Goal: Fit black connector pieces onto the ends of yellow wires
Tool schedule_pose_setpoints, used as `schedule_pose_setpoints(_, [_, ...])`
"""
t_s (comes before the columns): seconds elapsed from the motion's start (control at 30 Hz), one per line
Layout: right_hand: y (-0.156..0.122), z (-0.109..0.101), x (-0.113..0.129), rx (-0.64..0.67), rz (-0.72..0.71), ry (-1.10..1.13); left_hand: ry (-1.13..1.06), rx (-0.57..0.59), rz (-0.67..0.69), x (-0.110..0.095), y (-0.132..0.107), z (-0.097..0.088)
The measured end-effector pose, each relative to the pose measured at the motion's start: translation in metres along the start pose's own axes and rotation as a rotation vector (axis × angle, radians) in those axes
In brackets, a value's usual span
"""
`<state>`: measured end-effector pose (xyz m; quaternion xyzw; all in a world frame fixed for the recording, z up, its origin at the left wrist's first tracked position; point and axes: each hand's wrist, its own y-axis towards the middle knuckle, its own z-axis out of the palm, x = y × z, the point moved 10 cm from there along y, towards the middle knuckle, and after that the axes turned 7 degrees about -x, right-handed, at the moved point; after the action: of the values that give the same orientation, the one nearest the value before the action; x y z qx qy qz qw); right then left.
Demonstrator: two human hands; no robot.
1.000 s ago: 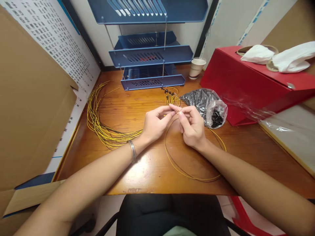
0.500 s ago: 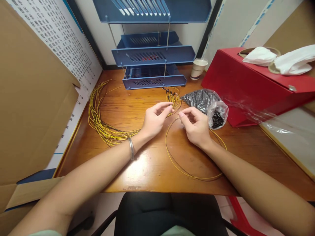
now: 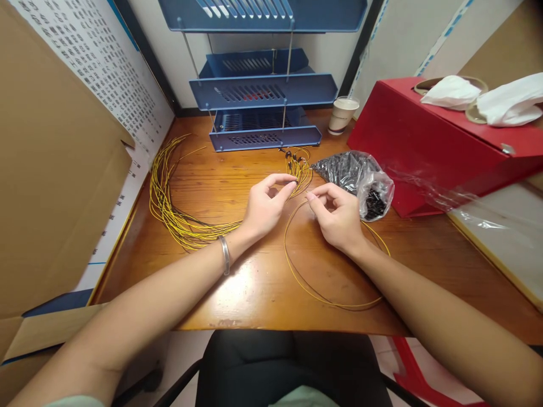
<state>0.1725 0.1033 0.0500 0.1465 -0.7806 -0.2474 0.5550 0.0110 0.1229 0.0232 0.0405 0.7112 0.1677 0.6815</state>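
Note:
My left hand, a metal bangle on its wrist, pinches a tiny black piece between thumb and forefinger; its exact kind is too small to make out. A short gap to the right, my right hand is closed on the end of a thin yellow-and-black wire. That wire curves in a wide loop over the table and passes under my right forearm. Behind my hands lies a bundle of wire ends with black connectors. Beside my right hand rests a clear plastic bag of small black pieces.
A long coil of yellow-and-black wires lies at the left of the wooden table. Blue tiered trays and a paper cup stand at the back. A red box is on the right, a cardboard sheet on the left.
Both hands hold almost the same pose. The black piece shows more clearly at my left fingertips, and the view has shifted slightly.

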Motion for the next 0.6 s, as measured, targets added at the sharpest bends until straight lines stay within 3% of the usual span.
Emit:
schedule_pose_setpoints(0.23, [0.0, 0.0, -0.001, 0.014, 0.016, -0.01, -0.112, 0.078, -0.05, 0.0, -0.002, 0.009])
schedule_pose_setpoints(0.47, [0.002, 0.001, -0.009, 0.031, 0.068, -0.029, -0.051, 0.069, -0.001, 0.001, -0.002, 0.009])
schedule_pose_setpoints(0.6, [0.003, 0.002, -0.017, 0.025, 0.123, -0.001, -0.114, 0.039, -0.052, 0.004, -0.001, 0.008])
